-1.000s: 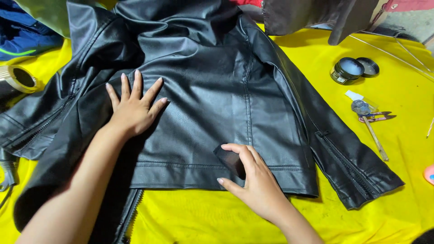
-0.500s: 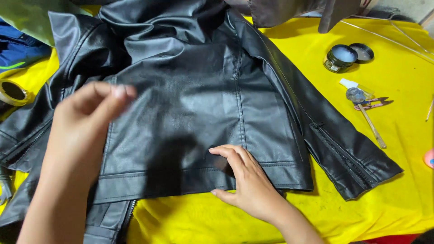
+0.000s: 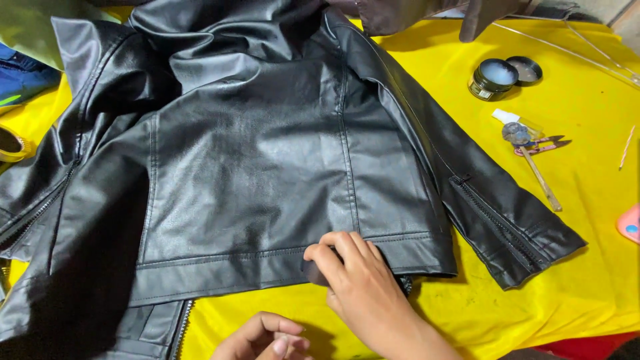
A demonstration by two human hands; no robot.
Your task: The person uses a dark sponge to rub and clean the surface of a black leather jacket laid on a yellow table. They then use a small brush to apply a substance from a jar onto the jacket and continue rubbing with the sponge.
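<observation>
A black leather jacket lies back-up on a yellow cloth-covered table. My right hand presses on the jacket's bottom hem near the middle, with a small dark patch piece under its fingertips. My left hand sits low at the front edge of the view, fingers curled loosely, off the jacket and holding nothing that I can see. The jacket's right sleeve with a zipped cuff stretches toward the right.
An open round tin and its lid stand at the back right. Small snips, a little bottle and a thin stick lie beside them. A roll of yellow tape is at the left edge. A pink object shows at the right edge.
My left hand lifted off the jacket's back and came down to the front edge of the view. My right hand stayed on the hem. The view shifted slightly.
</observation>
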